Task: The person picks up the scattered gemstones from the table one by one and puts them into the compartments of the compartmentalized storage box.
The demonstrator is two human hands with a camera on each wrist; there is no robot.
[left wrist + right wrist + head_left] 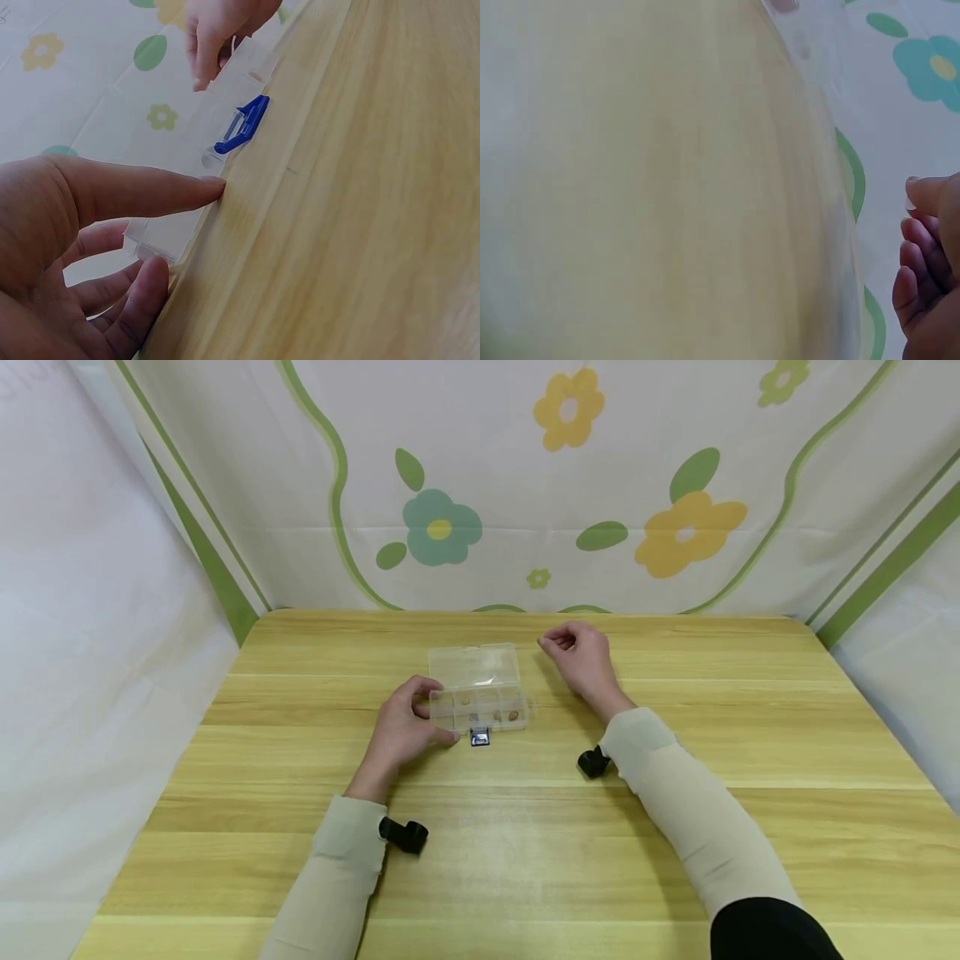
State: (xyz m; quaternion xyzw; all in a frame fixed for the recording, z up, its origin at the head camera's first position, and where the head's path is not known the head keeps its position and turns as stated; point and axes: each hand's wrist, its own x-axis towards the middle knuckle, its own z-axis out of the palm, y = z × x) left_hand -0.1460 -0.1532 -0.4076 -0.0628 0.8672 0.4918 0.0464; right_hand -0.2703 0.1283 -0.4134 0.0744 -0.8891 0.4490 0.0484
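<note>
A clear plastic compartment box (480, 720) stands on the table with its see-through lid (474, 666) raised at the back. Small brownish and grey pieces lie in some compartments. At the front edge is a blue clasp-like part (244, 126). My left hand (401, 722) holds the box's left end, thumb along the front and fingers at the side and behind. To the right of the box, my right hand (581, 658) is raised, thumb and forefinger pinched together. A tiny pale bit (910, 204) shows at these fingertips; its kind is unclear.
The light wooden table (510, 860) runs back to a white cloth (510, 468) printed with flowers and green lines. Black wrist cameras sit on both sleeves (678, 785).
</note>
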